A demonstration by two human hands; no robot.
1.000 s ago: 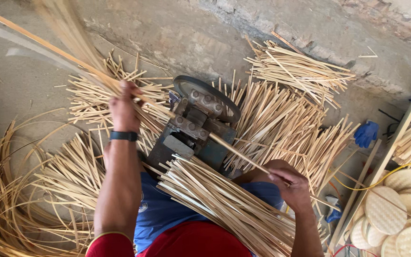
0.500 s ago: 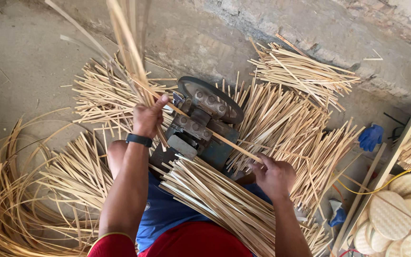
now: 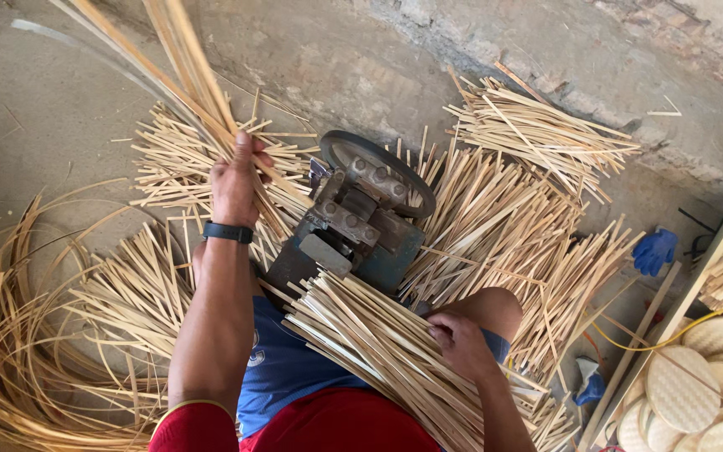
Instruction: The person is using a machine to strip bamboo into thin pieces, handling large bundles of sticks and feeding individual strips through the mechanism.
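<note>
- Bamboo strips (image 3: 182, 63) are rising from the left hand (image 3: 236, 180), clenched around them beside the machine (image 3: 357, 222).
- Right hand (image 3: 462, 343) is resting, loosely curled, on the lap bundle (image 3: 378, 351); that bundle could slide off.
- Long strips could whip or snag in the wheel (image 3: 378, 163).

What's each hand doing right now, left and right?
Left hand: closed around long bamboo strips.
Right hand: resting on the bundle of strips on the lap; grip cannot be told.
</note>
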